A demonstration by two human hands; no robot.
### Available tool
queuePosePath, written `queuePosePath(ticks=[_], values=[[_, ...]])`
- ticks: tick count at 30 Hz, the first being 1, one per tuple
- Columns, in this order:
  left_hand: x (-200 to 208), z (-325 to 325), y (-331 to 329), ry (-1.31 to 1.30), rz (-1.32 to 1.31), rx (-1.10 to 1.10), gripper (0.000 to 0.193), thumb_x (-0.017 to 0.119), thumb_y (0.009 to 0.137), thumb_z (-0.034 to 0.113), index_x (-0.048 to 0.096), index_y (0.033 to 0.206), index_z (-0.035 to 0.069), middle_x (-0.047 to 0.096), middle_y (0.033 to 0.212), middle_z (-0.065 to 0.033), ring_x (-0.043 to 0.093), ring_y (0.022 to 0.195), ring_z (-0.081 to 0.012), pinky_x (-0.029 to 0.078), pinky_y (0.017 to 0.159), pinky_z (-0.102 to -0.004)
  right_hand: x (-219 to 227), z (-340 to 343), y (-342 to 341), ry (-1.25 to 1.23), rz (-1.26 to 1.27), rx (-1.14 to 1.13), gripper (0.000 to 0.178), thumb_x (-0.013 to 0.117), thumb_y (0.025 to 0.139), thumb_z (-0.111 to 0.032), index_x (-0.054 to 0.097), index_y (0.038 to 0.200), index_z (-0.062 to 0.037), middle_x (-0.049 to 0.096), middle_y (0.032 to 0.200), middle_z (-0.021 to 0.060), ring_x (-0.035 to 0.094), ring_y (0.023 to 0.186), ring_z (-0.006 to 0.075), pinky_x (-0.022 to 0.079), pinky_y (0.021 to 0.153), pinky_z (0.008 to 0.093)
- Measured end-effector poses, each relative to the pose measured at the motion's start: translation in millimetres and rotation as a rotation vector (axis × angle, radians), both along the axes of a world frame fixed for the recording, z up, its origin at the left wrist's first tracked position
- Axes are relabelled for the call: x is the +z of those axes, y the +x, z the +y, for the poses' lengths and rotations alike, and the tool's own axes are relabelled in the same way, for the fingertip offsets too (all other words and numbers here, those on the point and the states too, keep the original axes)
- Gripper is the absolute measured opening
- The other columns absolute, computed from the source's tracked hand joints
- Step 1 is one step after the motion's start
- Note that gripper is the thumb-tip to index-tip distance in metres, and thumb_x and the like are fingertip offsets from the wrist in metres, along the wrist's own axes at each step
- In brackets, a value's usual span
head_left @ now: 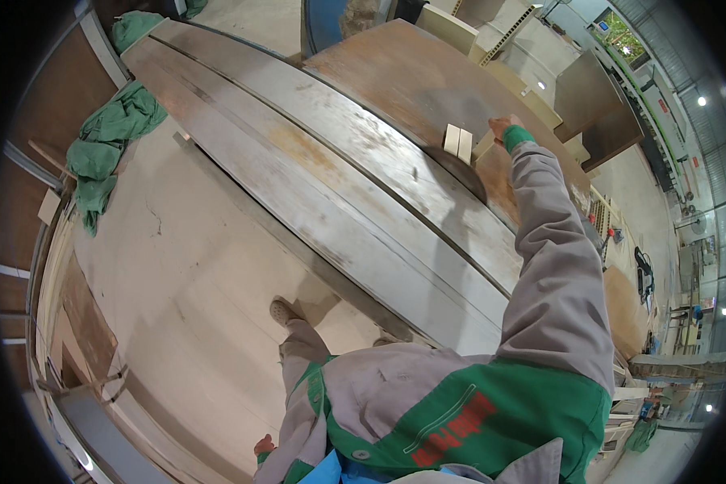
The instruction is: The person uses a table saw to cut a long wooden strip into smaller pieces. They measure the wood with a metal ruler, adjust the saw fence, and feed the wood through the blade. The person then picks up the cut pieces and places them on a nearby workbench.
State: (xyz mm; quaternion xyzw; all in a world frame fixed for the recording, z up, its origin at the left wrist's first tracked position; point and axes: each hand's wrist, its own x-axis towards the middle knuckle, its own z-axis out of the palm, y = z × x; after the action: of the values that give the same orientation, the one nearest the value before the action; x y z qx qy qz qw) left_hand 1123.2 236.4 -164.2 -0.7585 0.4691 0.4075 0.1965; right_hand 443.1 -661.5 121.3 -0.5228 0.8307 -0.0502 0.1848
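Observation:
My right arm stretches far out over a long workbench with pale metal strips point(323, 177) and a brown board surface point(395, 73) beyond them. At its end my right hand point(504, 125) is closed, fingers bent, above the brown surface; what they hold, if anything, is hidden. Just left of that hand stand two small pale wood blocks point(458, 143), side by side. Directly below the blocks a dark half-round disc point(458, 173), like a saw blade, rises at the edge of the metal. My left hand point(264, 444) hangs low beside my body, small in view, its fingers not clear.
Green cloths point(113, 137) hang by the bench's far left end. Wood panels point(593, 105) and strips stand beyond the brown surface. Planks and a brown board point(85, 315) lie along the left. My shoe point(283, 312) is on the pale floor beside the bench.

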Motion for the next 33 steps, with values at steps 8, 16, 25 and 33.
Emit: queuePosePath(ticks=[8,16,25,33], values=[[15,-151,263,-0.202,0.066,1.37,0.047,0.058,0.098,0.049,0.059,0.129,0.014,0.066,0.104,-0.0062,0.063,0.08,-0.0245,0.048,0.055,-0.0431,10,-82,211,0.122,0.613,0.509,0.047,0.045,0.102,-0.039,0.072,0.122,-0.0055,0.066,0.134,0.0182,0.067,0.117,0.0396,0.052,0.102,0.0481],[-2,-377,409,-0.448,0.137,1.076,0.062,0.071,0.094,0.038,0.053,0.147,0.011,0.068,0.118,-0.0091,0.063,0.082,-0.0191,0.048,0.055,-0.0345,12,37,394,-0.146,0.28,0.322,0.057,0.047,0.101,-0.045,0.064,0.128,0.0029,0.071,0.112,0.0298,0.069,0.104,0.0459,0.054,0.094,0.054],[30,-520,413,-0.216,0.199,0.888,0.06,0.075,0.092,0.032,0.058,0.143,0.005,0.072,0.102,-0.0119,0.066,0.073,-0.0199,0.048,0.053,-0.0341,-82,35,503,0.043,-0.02,0.032,0.103,0.068,0.085,-0.068,0.034,0.156,-0.0025,0.058,0.135,0.0319,0.061,0.122,0.0443,0.051,0.099,0.0519],[43,-637,492,-0.162,0.184,0.932,0.061,0.073,0.092,0.033,0.056,0.144,0.006,0.072,0.107,-0.0107,0.068,0.084,-0.0171,0.049,0.055,-0.0308,-105,-195,502,0.013,0.192,-0.555,0.11,0.077,0.075,-0.067,0.036,0.155,-0.0048,0.056,0.136,0.0272,0.057,0.128,0.0401,0.048,0.103,0.0499]])
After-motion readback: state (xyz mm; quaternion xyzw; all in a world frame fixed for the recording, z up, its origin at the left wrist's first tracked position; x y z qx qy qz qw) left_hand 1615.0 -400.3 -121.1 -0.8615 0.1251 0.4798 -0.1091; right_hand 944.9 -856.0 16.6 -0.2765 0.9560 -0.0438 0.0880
